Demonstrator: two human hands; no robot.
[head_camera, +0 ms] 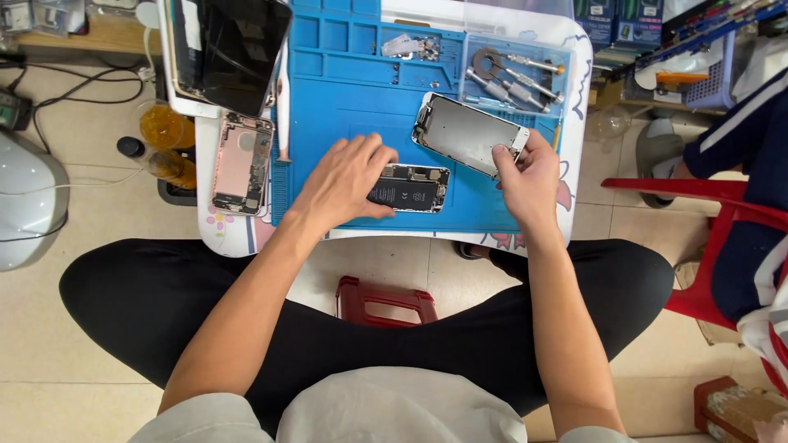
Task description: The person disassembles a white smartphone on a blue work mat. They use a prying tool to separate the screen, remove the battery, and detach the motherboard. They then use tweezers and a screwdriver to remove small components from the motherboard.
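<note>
My left hand rests flat on the blue work mat, fingers touching the left end of an opened phone body with its black battery showing. My right hand grips the lower right corner of a detached phone screen panel, its metal back facing up, tilted above the mat to the right of the phone body.
A rose-gold phone housing lies at the small table's left edge under a dark tablet. Screwdrivers and tweezers lie in the mat's top right tray. Amber bottles stand left; a red stool below; a seated person on a red chair at right.
</note>
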